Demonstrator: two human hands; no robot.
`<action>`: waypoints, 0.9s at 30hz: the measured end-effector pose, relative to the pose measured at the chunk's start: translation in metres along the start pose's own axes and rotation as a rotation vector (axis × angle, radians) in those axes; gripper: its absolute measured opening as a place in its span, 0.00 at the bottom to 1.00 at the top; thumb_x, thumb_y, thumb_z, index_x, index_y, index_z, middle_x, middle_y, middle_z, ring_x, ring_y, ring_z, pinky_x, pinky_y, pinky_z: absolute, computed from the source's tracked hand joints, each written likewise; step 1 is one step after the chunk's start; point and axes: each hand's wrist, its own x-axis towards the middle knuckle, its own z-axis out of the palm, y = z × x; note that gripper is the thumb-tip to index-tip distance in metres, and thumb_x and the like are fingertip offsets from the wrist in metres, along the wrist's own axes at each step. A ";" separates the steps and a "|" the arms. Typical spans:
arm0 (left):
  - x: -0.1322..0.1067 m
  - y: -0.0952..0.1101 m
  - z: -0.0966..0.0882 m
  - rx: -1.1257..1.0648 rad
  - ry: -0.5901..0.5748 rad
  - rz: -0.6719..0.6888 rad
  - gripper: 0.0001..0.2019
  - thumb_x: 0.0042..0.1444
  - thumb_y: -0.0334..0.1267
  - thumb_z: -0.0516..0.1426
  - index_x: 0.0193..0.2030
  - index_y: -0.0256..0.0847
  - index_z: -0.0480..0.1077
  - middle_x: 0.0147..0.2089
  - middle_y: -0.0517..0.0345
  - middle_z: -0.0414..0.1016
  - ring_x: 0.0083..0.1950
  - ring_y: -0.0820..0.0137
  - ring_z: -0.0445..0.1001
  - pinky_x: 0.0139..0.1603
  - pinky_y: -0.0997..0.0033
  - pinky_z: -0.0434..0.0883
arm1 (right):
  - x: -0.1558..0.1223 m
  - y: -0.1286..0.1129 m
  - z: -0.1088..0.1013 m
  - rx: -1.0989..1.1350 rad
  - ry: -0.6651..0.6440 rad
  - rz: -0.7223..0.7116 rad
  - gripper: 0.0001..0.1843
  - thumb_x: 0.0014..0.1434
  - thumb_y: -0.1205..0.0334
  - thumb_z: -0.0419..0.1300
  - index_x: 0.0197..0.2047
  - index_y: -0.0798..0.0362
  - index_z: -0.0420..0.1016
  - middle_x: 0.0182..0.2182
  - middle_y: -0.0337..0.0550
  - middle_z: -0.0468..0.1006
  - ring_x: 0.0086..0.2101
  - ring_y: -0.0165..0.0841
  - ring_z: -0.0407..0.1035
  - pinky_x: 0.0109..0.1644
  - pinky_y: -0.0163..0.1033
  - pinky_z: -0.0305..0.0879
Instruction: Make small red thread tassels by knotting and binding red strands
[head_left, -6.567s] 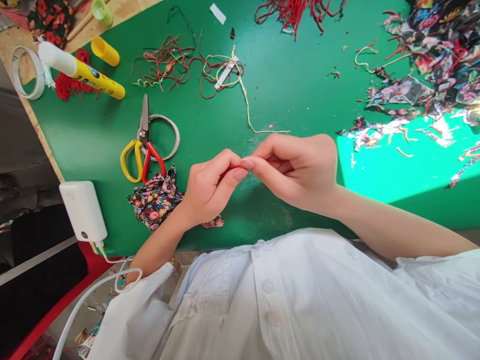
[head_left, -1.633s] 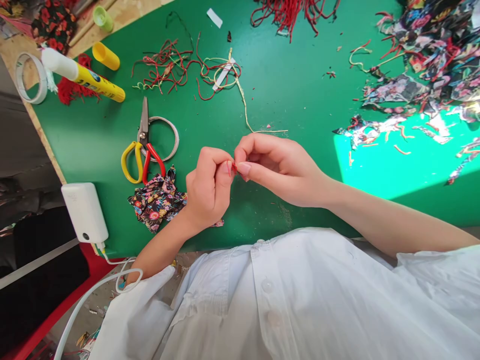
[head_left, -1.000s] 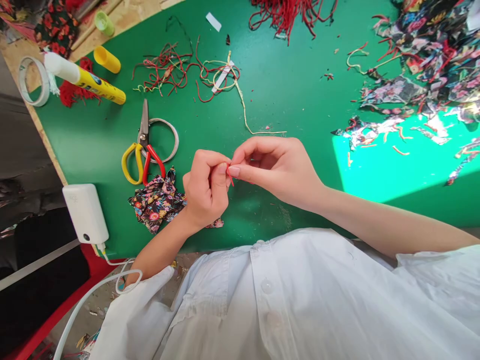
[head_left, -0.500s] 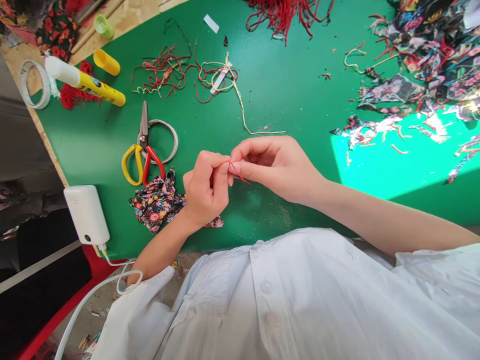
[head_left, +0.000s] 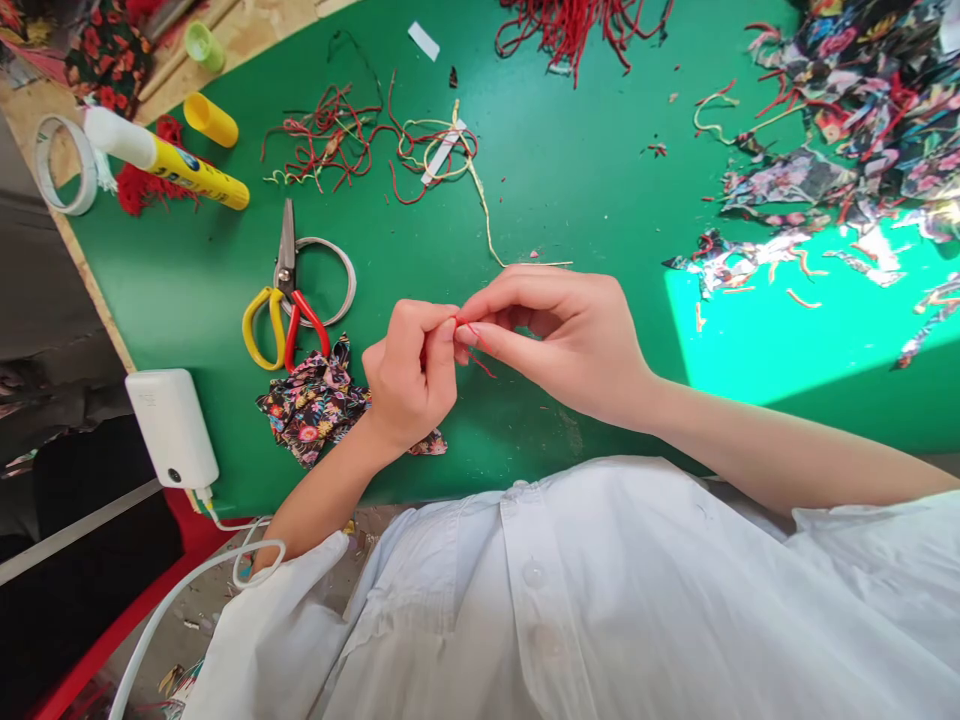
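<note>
My left hand (head_left: 409, 375) and my right hand (head_left: 559, 335) meet fingertip to fingertip just above the green table (head_left: 585, 190). Both pinch a short thin red cord (head_left: 474, 345), whose loose end hangs down below my right fingers. My left hand is curled into a fist around its part of the cord. A bunched piece of dark floral fabric (head_left: 315, 400) lies on the table beside my left wrist.
Scissors with yellow and red handles (head_left: 283, 300) lie over a metal ring (head_left: 330, 280) left of my hands. Tangled red and cream cords (head_left: 367, 140), a yellow glue stick (head_left: 165, 160), its cap (head_left: 210, 118), tape roll (head_left: 64, 165), fabric scraps (head_left: 847, 130), a white charger (head_left: 171, 428).
My hands have stayed together over the same spot, working the red cord between the fingertips. A loose end of the cord now shows below my right fingers.
</note>
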 end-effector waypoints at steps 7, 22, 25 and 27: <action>-0.005 -0.005 0.002 -0.086 -0.017 -0.082 0.05 0.65 0.34 0.49 0.42 0.43 0.65 0.28 0.66 0.68 0.24 0.83 0.71 0.25 0.84 0.67 | 0.002 0.001 0.003 0.344 -0.052 0.225 0.10 0.56 0.55 0.63 0.33 0.54 0.77 0.24 0.37 0.75 0.26 0.25 0.68 0.26 0.32 0.64; 0.000 -0.003 -0.002 -0.254 -0.100 -0.137 0.06 0.66 0.42 0.49 0.44 0.49 0.64 0.21 0.70 0.62 0.15 0.84 0.61 0.17 0.82 0.62 | 0.004 0.000 0.003 0.603 -0.158 0.325 0.16 0.49 0.51 0.68 0.30 0.55 0.73 0.24 0.38 0.77 0.27 0.28 0.72 0.31 0.36 0.72; 0.002 -0.001 -0.004 -0.261 -0.135 -0.157 0.06 0.66 0.43 0.48 0.43 0.48 0.64 0.20 0.70 0.61 0.14 0.84 0.61 0.16 0.82 0.61 | 0.004 -0.001 0.003 0.549 -0.157 0.299 0.15 0.51 0.51 0.67 0.30 0.54 0.72 0.24 0.38 0.76 0.28 0.29 0.72 0.33 0.37 0.72; 0.003 0.000 -0.005 -0.273 -0.150 -0.171 0.06 0.66 0.43 0.48 0.43 0.48 0.64 0.20 0.70 0.61 0.14 0.83 0.61 0.16 0.82 0.61 | 0.002 -0.002 0.003 0.459 -0.110 0.262 0.12 0.53 0.54 0.66 0.29 0.53 0.71 0.23 0.36 0.74 0.26 0.27 0.70 0.31 0.36 0.70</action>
